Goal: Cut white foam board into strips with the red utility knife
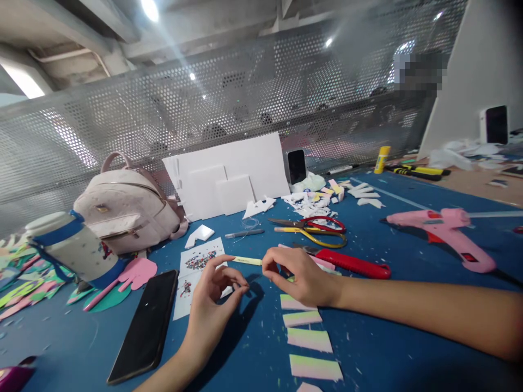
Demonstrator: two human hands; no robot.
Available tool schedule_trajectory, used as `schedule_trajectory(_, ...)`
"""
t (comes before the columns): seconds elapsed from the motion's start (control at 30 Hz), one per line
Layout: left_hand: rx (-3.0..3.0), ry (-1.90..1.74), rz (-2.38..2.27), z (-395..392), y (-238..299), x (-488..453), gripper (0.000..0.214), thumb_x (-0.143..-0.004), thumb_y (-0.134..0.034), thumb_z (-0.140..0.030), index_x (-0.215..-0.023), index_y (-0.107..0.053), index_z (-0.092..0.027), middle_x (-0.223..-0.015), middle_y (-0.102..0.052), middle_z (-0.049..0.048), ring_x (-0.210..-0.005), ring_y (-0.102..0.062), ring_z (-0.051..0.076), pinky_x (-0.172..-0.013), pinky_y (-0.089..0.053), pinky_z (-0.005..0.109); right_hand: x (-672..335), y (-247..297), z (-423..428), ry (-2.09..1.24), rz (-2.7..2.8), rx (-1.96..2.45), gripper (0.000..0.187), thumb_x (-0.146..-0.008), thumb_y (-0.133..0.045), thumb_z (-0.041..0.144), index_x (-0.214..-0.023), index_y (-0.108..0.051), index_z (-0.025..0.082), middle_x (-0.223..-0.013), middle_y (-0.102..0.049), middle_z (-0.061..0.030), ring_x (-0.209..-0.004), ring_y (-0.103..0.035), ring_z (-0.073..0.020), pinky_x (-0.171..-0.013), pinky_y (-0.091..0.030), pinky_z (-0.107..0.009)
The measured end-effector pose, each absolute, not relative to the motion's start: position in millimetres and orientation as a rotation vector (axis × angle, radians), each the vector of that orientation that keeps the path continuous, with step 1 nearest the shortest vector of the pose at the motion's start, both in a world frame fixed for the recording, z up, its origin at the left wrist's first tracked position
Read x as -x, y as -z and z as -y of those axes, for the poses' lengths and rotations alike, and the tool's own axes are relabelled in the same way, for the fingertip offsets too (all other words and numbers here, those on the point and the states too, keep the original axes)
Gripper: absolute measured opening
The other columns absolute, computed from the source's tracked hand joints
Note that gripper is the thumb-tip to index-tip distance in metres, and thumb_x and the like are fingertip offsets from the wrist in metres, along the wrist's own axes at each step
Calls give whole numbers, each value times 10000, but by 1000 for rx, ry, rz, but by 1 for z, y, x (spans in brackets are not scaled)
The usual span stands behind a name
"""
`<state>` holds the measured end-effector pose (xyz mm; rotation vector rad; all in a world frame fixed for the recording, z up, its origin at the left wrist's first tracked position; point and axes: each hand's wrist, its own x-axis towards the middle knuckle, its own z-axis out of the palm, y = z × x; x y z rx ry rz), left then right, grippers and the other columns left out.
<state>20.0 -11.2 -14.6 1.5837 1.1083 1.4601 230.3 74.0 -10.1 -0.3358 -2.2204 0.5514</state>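
My left hand [214, 296] hovers over the blue table with its fingers curved and apart, and nothing shows in its grasp. My right hand [296, 275] is closed, thumb and fingertips pinched together; whatever lies between them is hidden. A slim pale yellow stick with small print [247, 261] runs between the two hands, its right end meeting my right fingertips; I cannot tell whether they grip it. Under and below my right hand lies a column of yellow-to-pink foam strips [308, 338]. Beside my left hand is a printed paper sheet [180, 306].
Red-and-yellow scissors [324, 224], a red utility knife [353, 263] and a pink glue gun [445, 231] lie to the right. At left are a black phone [145, 326], a bottle [73, 245] and a backpack [131, 209]. White scraps [310, 206] lie behind.
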Motion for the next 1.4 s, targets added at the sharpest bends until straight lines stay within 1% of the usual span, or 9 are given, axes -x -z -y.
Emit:
schedule_trajectory(0.17,-1587,-1502,-1113,11,15,-20,390,-895,-669,-133,-1226,-511,-263,-851,-685,-13,-804,-636,134,-789,-511,260,-231,11,-74,-537,2219,346,50,-959,-533,187,-918,-560,190,-828,-620,-7,-697,-526,-121,-640,-400,-256)
schedule_trajectory(0.4,-1613,-1470,-1140,14,14,-20,381,-896,-666,-140,-1229,-523,-259,-857,-699,-10,-816,-646,141,-799,-511,266,-230,14,-75,-509,2251,316,52,-952,-540,189,-905,-561,194,-816,-612,-2,-709,-528,-125,-655,-397,-261)
schedule_trajectory(0.57,-1585,-1387,-1199,16,13,-22,356,-875,-692,-160,-1191,-553,-247,-805,-717,-23,-786,-682,148,-811,-518,281,-228,15,-75,-459,2295,201,49,-930,-560,164,-894,-579,193,-811,-632,-2,-716,-548,-132,-662,-391,-262)
schedule_trajectory(0.7,-1516,-1366,-1252,16,13,-28,303,-835,-743,-193,-1105,-607,-219,-716,-697,-38,-719,-691,149,-756,-523,266,-228,15,-76,-446,2351,123,43,-958,-572,173,-940,-609,186,-849,-671,-13,-765,-586,-139,-689,-400,-256)
schedule_trajectory(0.8,-1468,-1357,-1244,15,12,-34,262,-819,-753,-210,-1047,-623,-199,-660,-698,-38,-666,-682,144,-706,-517,251,-228,15,-76,-461,2363,111,23,-961,-611,208,-959,-613,186,-870,-684,-13,-787,-602,-141,-702,-406,-253)
schedule_trajectory(0.93,-1396,-1332,-1211,14,11,-37,275,-806,-744,-222,-1050,-626,-180,-649,-724,-23,-638,-692,149,-679,-520,254,-227,16,-76,-449,2337,121,74,-953,-651,251,-946,-614,187,-850,-684,-7,-764,-605,-141,-681,-404,-255)
schedule_trajectory(1.07,-1382,-1317,-1216,15,10,-38,295,-815,-726,-246,-1081,-625,-166,-686,-757,10,-648,-709,159,-658,-522,255,-226,16,-76,-430,2321,105,54,-971,-615,234,-944,-627,190,-851,-691,-14,-773,-604,-151,-678,-412,-262)
schedule_trajectory(1.2,-1421,-1282,-1231,16,9,-37,294,-840,-703,-249,-1108,-621,-162,-716,-775,35,-674,-717,167,-639,-511,248,-226,17,-76,-388,2306,113,73,-975,-584,208,-920,-630,190,-841,-686,-27,-772,-593,-163,-676,-413,-272)
schedule_trajectory(1.4,-1496,-1251,-1246,15,9,-35,233,-874,-679,-246,-1088,-611,-183,-695,-750,9,-657,-696,161,-663,-518,266,-229,13,-75,-431,2370,195,108,-1010,-542,243,-939,-600,185,-864,-657,-32,-762,-575,-158,-679,-392,-269)
